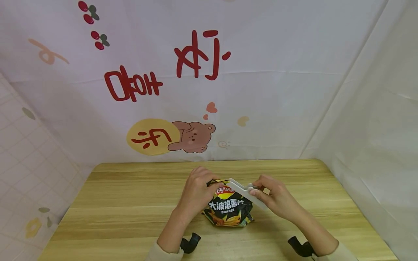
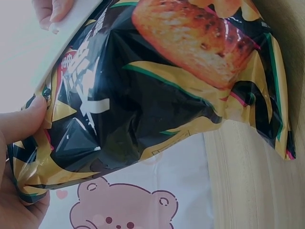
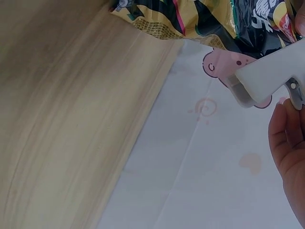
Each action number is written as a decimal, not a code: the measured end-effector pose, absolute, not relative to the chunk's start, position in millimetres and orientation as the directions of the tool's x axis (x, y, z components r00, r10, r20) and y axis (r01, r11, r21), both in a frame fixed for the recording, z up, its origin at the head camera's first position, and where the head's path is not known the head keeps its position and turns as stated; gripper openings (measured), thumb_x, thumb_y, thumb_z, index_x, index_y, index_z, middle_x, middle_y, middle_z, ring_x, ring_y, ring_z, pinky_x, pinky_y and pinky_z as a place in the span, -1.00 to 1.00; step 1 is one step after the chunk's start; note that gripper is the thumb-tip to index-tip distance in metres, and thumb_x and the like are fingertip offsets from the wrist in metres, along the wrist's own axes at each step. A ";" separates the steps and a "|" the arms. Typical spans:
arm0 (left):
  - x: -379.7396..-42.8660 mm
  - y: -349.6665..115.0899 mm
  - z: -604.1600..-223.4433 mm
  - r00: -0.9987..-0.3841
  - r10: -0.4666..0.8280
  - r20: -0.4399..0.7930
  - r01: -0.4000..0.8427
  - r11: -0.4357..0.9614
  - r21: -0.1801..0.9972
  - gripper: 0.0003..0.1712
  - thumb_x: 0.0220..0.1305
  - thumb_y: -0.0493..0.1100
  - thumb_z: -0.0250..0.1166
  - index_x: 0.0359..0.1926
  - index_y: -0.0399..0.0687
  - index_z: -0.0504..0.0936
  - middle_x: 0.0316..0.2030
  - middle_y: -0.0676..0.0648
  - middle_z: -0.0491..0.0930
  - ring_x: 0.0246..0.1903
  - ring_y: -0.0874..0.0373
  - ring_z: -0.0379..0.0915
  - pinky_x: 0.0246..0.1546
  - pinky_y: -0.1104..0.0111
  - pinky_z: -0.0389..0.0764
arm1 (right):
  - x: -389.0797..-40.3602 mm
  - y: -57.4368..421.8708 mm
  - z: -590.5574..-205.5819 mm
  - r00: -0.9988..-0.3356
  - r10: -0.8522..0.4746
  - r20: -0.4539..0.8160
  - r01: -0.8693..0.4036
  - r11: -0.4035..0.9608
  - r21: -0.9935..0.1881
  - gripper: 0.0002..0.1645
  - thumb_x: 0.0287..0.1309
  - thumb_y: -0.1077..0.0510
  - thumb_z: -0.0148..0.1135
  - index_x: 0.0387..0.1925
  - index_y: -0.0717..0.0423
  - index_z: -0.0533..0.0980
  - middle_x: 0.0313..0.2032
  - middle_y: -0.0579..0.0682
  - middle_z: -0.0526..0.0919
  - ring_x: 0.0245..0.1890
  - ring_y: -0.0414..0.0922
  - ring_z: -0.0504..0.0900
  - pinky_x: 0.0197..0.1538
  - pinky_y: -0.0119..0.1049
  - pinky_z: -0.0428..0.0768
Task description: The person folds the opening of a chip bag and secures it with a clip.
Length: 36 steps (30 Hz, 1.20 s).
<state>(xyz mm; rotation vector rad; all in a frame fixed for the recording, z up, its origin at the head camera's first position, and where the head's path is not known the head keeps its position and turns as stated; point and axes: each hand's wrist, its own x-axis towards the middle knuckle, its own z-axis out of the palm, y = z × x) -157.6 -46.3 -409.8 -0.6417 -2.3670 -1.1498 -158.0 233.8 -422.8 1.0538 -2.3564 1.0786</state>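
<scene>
A black and yellow bag of potato chips [image 1: 228, 208] stands on the table in the head view, its printed front facing me. My left hand [image 1: 199, 186] pinches the bag's top left corner between thumb and fingers. A long white bag clip [image 1: 243, 190] slants across the top right of the bag, its far end at the top edge. Thumb and fingers of my right hand [image 1: 272, 195] pinch the clip near its middle. Close by in the right wrist view, the clip [image 3: 271, 74] shows two long bars and a small metal part by the fingertips.
The wood-grain table [image 1: 130, 203] runs back to a white printed cloth backdrop [image 1: 277, 101]. Cloth also hangs at both sides. Black curved pieces [image 1: 191, 243] sit at both wrists, close over the table's near part.
</scene>
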 end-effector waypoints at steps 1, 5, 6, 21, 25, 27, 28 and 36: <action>-157.5 -46.5 -409.6 -0.804 0.218 0.553 0.569 0.550 0.611 -0.82 0.10 -0.22 0.65 -0.26 -0.05 0.85 -0.33 0.11 0.73 -0.20 0.23 0.53 -0.16 0.28 0.57 | -158.4 233.1 -422.2 -0.667 -0.488 0.563 -0.745 0.437 -0.504 -0.92 0.27 0.20 0.45 -0.24 -0.02 0.67 -0.34 -0.27 0.55 -0.38 -0.32 0.52 -0.54 -0.47 0.50; -157.3 -47.1 -409.6 -0.812 0.223 0.539 0.560 0.554 0.616 -0.80 0.11 -0.22 0.64 -0.22 -0.08 0.85 -0.32 0.10 0.73 -0.19 0.22 0.53 -0.15 0.27 0.58 | -160.2 229.9 -419.6 -0.659 -0.496 0.565 -0.752 0.433 -0.497 -0.76 0.17 0.31 0.50 -0.23 -0.07 0.66 -0.35 -0.28 0.54 -0.37 -0.32 0.53 -0.52 -0.47 0.49; -157.3 -47.3 -409.4 -0.812 0.225 0.538 0.560 0.556 0.614 -0.80 0.11 -0.21 0.64 -0.22 -0.08 0.85 -0.31 0.10 0.73 -0.19 0.22 0.53 -0.15 0.27 0.59 | -160.8 229.3 -419.1 -0.657 -0.498 0.566 -0.754 0.431 -0.495 -0.72 0.14 0.34 0.51 -0.23 -0.08 0.65 -0.35 -0.29 0.53 -0.36 -0.32 0.53 -0.51 -0.48 0.48; -158.5 -48.4 -410.2 -0.777 0.251 0.578 0.595 0.592 0.543 -0.79 0.10 -0.25 0.64 -0.22 -0.09 0.82 -0.28 0.08 0.75 -0.15 0.18 0.56 -0.07 0.25 0.61 | -166.0 219.2 -411.3 -0.611 -0.529 0.589 -0.792 0.405 -0.458 -0.57 -0.03 0.46 0.55 -0.25 -0.08 0.63 -0.35 -0.30 0.55 -0.35 -0.32 0.54 -0.37 -0.50 0.51; -158.1 -48.8 -410.5 -0.773 0.260 0.579 0.597 0.607 0.525 -0.79 0.12 -0.24 0.63 -0.20 -0.10 0.82 -0.25 0.07 0.75 -0.13 0.17 0.56 -0.06 0.26 0.62 | -165.9 216.2 -409.4 -0.607 -0.532 0.591 -0.795 0.405 -0.451 -0.59 -0.02 0.44 0.56 -0.26 -0.07 0.63 -0.34 -0.31 0.55 -0.35 -0.32 0.53 -0.37 -0.51 0.50; -158.0 -49.2 -410.3 -0.773 0.264 0.577 0.598 0.606 0.524 -0.78 0.12 -0.24 0.63 -0.19 -0.10 0.82 -0.24 0.07 0.75 -0.12 0.17 0.56 -0.06 0.26 0.63 | -166.0 214.7 -408.3 -0.610 -0.533 0.587 -0.793 0.406 -0.455 -0.60 -0.02 0.43 0.57 -0.27 -0.07 0.63 -0.34 -0.32 0.54 -0.34 -0.32 0.52 -0.39 -0.52 0.49; -157.8 -49.4 -410.2 -0.773 0.265 0.576 0.598 0.605 0.525 -0.78 0.13 -0.25 0.63 -0.18 -0.10 0.82 -0.24 0.06 0.75 -0.12 0.17 0.56 -0.05 0.26 0.63 | -166.0 214.0 -407.7 -0.609 -0.535 0.585 -0.793 0.406 -0.454 -0.60 -0.02 0.43 0.57 -0.27 -0.06 0.63 -0.33 -0.32 0.54 -0.34 -0.32 0.52 -0.39 -0.52 0.48; -157.1 -50.0 -410.4 -0.764 0.274 0.584 0.609 0.605 0.513 -0.76 0.13 -0.24 0.62 -0.16 -0.12 0.82 -0.22 0.05 0.76 -0.11 0.17 0.57 -0.06 0.28 0.64 | -167.4 207.8 -404.8 -0.597 -0.545 0.589 -0.802 0.402 -0.442 -0.78 0.14 0.27 0.53 -0.26 -0.05 0.64 -0.34 -0.31 0.53 -0.34 -0.33 0.50 -0.35 -0.51 0.48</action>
